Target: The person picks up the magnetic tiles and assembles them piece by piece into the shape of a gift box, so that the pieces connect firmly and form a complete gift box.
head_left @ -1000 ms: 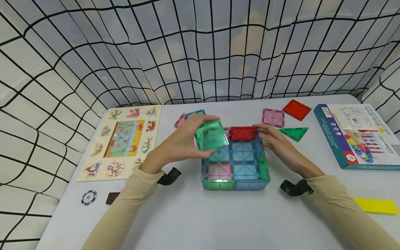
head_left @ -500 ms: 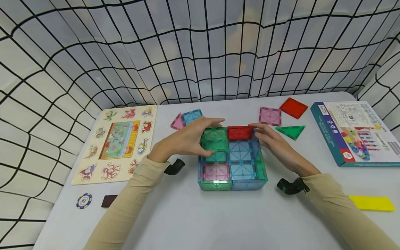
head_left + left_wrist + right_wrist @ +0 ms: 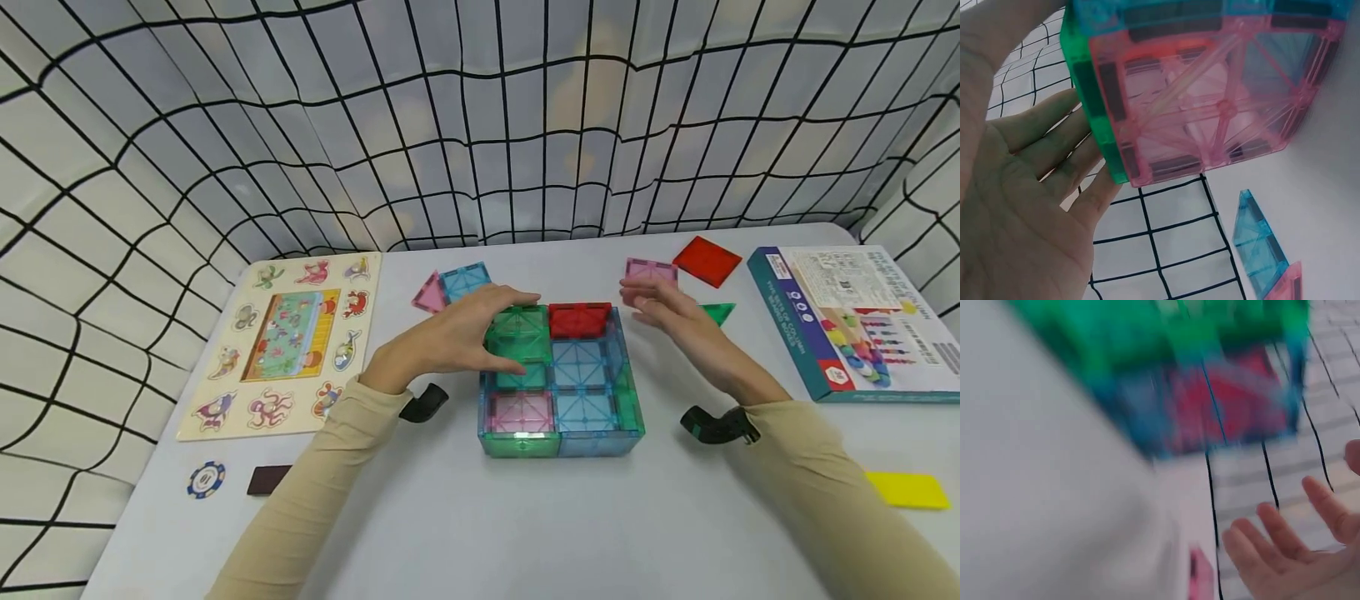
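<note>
Since half a second ago my right hand [image 3: 675, 321] has lifted off the red wall tile and drawn back toward the right of the frame; it now hovers open, fingers loosely spread, holding nothing, near the pink square tile [image 3: 651, 271]. My left hand [image 3: 465, 333] rests with relaxed fingers on the green translucent square tile [image 3: 517, 329], which lies flat atop the far-left corner of the translucent magnetic-tile box [image 3: 562, 417] at frame centre.
</note>
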### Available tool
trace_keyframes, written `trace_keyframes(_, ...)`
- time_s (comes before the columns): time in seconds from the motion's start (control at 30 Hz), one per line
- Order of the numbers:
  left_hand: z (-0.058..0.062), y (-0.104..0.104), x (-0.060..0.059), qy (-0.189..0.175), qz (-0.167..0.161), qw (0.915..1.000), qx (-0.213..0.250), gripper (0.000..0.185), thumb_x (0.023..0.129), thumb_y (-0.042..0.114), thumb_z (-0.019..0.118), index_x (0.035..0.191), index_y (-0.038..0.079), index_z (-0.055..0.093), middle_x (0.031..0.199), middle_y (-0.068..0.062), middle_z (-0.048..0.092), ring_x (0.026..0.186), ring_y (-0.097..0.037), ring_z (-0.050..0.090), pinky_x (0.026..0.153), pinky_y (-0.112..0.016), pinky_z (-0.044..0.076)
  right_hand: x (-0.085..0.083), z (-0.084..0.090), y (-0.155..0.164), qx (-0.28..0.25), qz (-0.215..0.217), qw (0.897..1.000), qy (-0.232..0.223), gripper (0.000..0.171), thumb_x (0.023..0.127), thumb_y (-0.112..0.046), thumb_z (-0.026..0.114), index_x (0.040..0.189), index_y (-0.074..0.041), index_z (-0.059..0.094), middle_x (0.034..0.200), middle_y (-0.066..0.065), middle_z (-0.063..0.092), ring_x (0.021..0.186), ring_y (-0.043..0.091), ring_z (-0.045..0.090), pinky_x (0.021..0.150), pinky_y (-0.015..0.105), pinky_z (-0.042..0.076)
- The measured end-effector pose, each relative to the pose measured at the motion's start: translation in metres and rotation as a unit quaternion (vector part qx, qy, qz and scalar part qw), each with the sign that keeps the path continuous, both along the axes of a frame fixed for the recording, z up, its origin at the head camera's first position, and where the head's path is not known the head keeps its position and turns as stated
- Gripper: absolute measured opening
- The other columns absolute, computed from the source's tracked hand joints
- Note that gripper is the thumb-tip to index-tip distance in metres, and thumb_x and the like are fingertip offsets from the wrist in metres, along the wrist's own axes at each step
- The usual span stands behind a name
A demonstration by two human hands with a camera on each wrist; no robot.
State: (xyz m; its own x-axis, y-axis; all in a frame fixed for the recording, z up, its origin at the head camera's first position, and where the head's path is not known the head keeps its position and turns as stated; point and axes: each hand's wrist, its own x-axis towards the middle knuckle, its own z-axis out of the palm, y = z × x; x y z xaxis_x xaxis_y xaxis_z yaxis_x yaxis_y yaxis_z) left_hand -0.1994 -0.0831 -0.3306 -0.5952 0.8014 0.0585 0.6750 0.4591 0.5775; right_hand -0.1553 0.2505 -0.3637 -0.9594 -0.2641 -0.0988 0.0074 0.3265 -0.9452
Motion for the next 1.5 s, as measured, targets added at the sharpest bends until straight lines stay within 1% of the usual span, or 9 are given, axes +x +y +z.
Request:
trace_keyframes(0.1,-0.002,-0.002,0.001,-0.002,0.006,1.0,0.003,0.087,0.085,0.029,0.09,0.155,0.003,0.046,0.153,-0.012,0.052,0.139,-0.027,0.047,0.117,-0.045,0.041,-0.016,0.002,0.016,0.057,-0.04,0.997,0.019,0.054,0.114,-0.029,0.04,0.161,-0.003,0.031,0.163,0.025,0.034,0.15,0.045,0.03,0.12,0.068,0.027)
trace_keyframes(0.2,-0.004,-0.003,0.002,-0.004,0.013,0.9999,0.005,0.083,0.086,0.03,0.089,0.154,0.005,0.047,0.152,-0.01,0.052,0.137,-0.026,0.047,0.116,-0.045,0.042,-0.035,-0.001,0.032,0.15,-0.05,0.987,0.028,0.055,0.111,-0.022,0.049,0.159,0.001,0.033,0.161,0.031,0.031,0.148,0.05,0.028,0.118,0.07,0.029)
trace_keyframes(0.33,-0.006,-0.004,0.005,-0.013,0.022,0.9996,0.015,0.08,0.087,0.032,0.088,0.153,0.007,0.048,0.151,-0.009,0.052,0.135,-0.024,0.047,0.114,-0.045,0.044,-0.06,-0.008,0.043,0.274,0.009,0.96,0.057,0.069,0.101,-0.017,0.07,0.156,0.008,0.036,0.157,0.036,0.031,0.143,0.054,0.03,0.115,0.071,0.032)
trace_keyframes(0.5,-0.011,-0.009,0.007,-0.029,0.038,0.9984,0.031,0.081,0.087,0.036,0.088,0.153,0.008,0.048,0.152,-0.008,0.05,0.139,-0.023,0.045,0.116,-0.044,0.042,-0.079,-0.01,0.044,0.333,0.064,0.937,0.08,0.076,0.096,-0.018,0.077,0.154,0.011,0.036,0.15,0.037,0.039,0.129,0.051,0.04,0.108,0.068,0.042)
trace_keyframes(0.8,-0.022,-0.021,0.008,-0.059,0.063,0.993,0.08,0.085,0.083,0.027,0.092,0.152,0.006,0.048,0.149,-0.01,0.049,0.14,-0.027,0.047,0.118,-0.052,0.041,-0.079,-0.011,0.044,0.353,0.03,0.928,0.118,0.08,0.092,-0.026,0.083,0.151,0.01,0.044,0.143,0.035,0.05,0.123,0.049,0.049,0.102,0.064,0.049)
trace_keyframes(1.03,-0.028,-0.026,0.006,-0.068,0.067,0.9896,0.108,0.083,0.081,0.024,0.093,0.151,0.009,0.051,0.146,-0.006,0.052,0.139,-0.023,0.048,0.119,-0.047,0.04,-0.065,0.021,0.028,0.287,0.002,0.926,0.244,0.075,0.084,-0.019,0.088,0.146,0.005,0.054,0.138,0.03,0.059,0.119,0.045,0.055,0.095,0.064,0.053)
trace_keyframes(1.17,-0.028,-0.027,0.006,-0.078,0.064,0.9875,0.121,0.082,0.08,0.021,0.094,0.15,0.009,0.051,0.146,-0.006,0.053,0.139,-0.023,0.048,0.12,-0.042,0.038,-0.045,0.039,0.007,0.234,0.068,0.919,0.308,0.074,0.078,-0.011,0.091,0.144,0.0,0.058,0.135,0.021,0.064,0.121,0.038,0.059,0.097,0.061,0.053)
trace_keyframes(1.3,-0.029,-0.027,0.006,-0.078,0.06,0.9865,0.131,0.083,0.081,0.019,0.093,0.15,0.006,0.049,0.149,-0.008,0.053,0.141,-0.025,0.047,0.121,-0.043,0.037,-0.027,0.046,-0.017,0.223,0.156,0.909,0.316,0.075,0.077,-0.016,0.093,0.143,-0.002,0.059,0.136,0.016,0.064,0.125,0.035,0.059,0.095,0.059,0.057)
trace_keyframes(1.5,-0.031,-0.026,0.006,-0.078,0.064,0.9851,0.139,0.089,0.081,0.018,0.093,0.153,0.002,0.044,0.153,-0.009,0.053,0.141,-0.024,0.05,0.121,-0.042,0.038,-0.015,0.041,-0.036,0.257,0.189,0.894,0.314,0.076,0.077,-0.02,0.095,0.142,-0.001,0.06,0.134,0.015,0.063,0.123,0.032,0.058,0.092,0.053,0.06)
